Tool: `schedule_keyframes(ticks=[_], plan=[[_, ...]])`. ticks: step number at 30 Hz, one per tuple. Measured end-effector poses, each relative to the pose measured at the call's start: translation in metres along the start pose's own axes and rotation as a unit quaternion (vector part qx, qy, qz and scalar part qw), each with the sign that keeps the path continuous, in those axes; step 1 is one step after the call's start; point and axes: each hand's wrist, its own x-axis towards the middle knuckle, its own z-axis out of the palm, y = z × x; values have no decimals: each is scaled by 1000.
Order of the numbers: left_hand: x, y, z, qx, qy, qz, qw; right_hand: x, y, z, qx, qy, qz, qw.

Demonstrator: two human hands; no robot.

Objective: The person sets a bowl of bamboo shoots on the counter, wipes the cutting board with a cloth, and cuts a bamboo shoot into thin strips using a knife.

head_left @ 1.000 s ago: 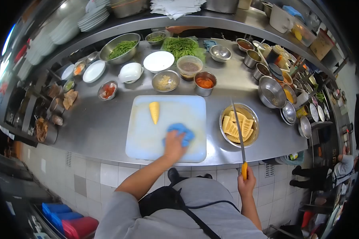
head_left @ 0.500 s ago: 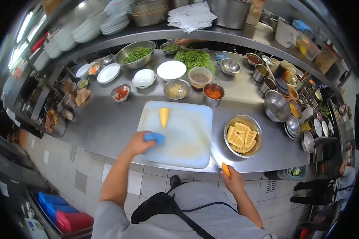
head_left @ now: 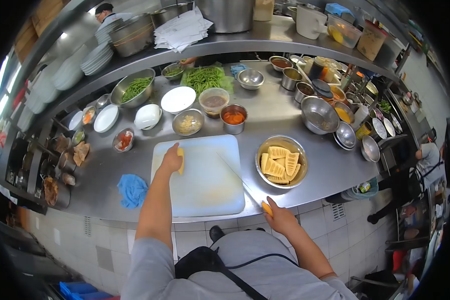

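My left hand [head_left: 172,159] is closed on a yellow cone-shaped piece [head_left: 181,161] at the upper left of the white cutting board [head_left: 205,195]. In my right hand [head_left: 281,219] is the yellow handle of a long knife [head_left: 242,183]; its blade points up and left over the board's right part. A crumpled blue cloth [head_left: 133,190] lies on the metal counter left of the board. To the board's right, a steel bowl [head_left: 303,176] holds several yellow ridged slices [head_left: 279,165].
Behind the board stand a bowl of chopped bits [head_left: 188,122], a pot of orange slices [head_left: 234,118], white plates [head_left: 178,100] and green beans [head_left: 203,79]. Steel bowls [head_left: 320,115] stand at right. A shelf [head_left: 225,46] crosses above. Other people [head_left: 427,162] are at right and upper left.
My left hand has let go of the blue cloth, now left of the board, and moved up onto the yellow piece. The knife now points over the board. The view has shifted.
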Motion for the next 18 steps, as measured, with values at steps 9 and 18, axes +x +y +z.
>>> schedule_keyframes(ticks=[9,18], plan=[[-91,76,24,-122,-162,-79,976,-4,32,32,38,45,3,998],[-176,103,37,-301,-32,-67,951,-7,1,11,69,48,-23,996]])
